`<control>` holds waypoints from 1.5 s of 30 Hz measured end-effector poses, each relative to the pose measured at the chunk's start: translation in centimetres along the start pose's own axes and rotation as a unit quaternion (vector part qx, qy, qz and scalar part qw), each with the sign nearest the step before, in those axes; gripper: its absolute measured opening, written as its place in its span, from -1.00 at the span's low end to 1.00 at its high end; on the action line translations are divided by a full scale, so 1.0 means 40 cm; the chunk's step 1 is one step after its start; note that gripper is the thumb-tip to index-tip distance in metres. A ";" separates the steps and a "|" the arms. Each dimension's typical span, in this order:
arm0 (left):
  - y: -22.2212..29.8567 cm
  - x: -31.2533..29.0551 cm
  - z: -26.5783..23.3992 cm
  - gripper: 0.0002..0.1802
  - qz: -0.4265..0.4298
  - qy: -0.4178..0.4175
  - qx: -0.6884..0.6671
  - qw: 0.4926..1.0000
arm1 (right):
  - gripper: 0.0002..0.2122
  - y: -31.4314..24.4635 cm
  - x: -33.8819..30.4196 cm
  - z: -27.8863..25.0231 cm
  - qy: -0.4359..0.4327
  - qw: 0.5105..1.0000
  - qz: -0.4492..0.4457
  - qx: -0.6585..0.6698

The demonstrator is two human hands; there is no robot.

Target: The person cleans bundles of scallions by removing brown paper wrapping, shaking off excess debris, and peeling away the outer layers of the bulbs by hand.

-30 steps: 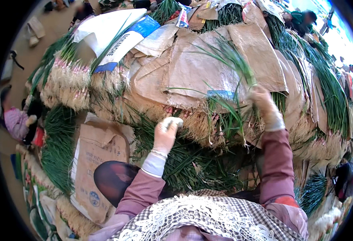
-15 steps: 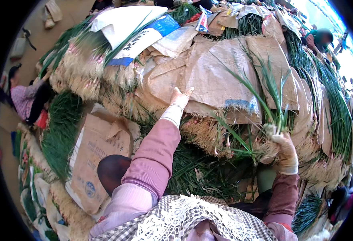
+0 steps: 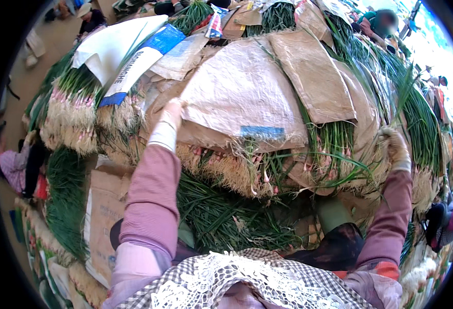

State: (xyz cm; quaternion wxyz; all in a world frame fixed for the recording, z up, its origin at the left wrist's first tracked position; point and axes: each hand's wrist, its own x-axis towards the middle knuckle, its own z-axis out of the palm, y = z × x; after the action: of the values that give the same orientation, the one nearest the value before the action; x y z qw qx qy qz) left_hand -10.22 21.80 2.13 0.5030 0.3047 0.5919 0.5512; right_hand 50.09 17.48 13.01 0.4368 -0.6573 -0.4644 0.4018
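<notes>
My left hand [image 3: 172, 114] is closed on the left edge of a pale woven sack [image 3: 237, 90], which lies over bundled spring onions. Below the sack's lower edge hang pale roots and pinkish bulb ends [image 3: 226, 167]. Off to the right, my gloved right hand [image 3: 395, 147] is closed around a small bunch of spring onions [image 3: 405, 95]; its green leaves point up and away, somewhat blurred. Beside that hand, a bundle with green stalks [image 3: 332, 141] shows from under a brown sack [image 3: 314, 77].
Loose green leaves [image 3: 231, 221] lie in front of me between my legs. At left stand more root-ended bundles [image 3: 74, 118], a white sheet [image 3: 115, 44] and a flattened brown sack [image 3: 105, 216]. Other people sit around the heap, one in a checked shirt [image 3: 15, 165] at far left.
My left hand has moved left on screen and now grips the pale sack's edge. My right hand has swung right with the spring onions. The view has shifted, uncovering a stalk bundle.
</notes>
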 end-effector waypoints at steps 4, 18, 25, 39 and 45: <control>0.133 -0.030 -0.035 -0.66 0.145 -0.080 0.036 0.985 | -0.60 -0.013 -0.073 0.174 0.283 0.830 -0.207 -0.434; 0.586 -0.069 0.063 -0.67 0.332 -0.087 0.071 0.937 | -0.11 0.080 -0.049 0.477 0.159 0.882 -0.123 -0.425; 0.796 -0.096 -0.131 -0.67 0.406 0.055 0.090 0.908 | -0.24 -0.081 0.025 0.411 0.182 0.874 -0.114 -0.436; 0.630 0.057 -0.670 -0.65 0.327 0.205 0.014 0.922 | -0.54 0.088 0.063 0.242 0.188 0.825 -0.182 -0.501; 0.235 -0.134 -0.519 -0.68 0.044 0.220 -0.043 0.974 | -0.52 0.051 0.064 0.337 0.209 0.711 -0.086 -0.666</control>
State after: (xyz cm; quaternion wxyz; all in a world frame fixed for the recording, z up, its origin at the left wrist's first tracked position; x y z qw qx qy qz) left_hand -29.72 11.64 10.19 0.3485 0.1802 0.6499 0.6509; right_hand 38.67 22.25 6.78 0.0048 -0.8020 -0.5634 -0.1984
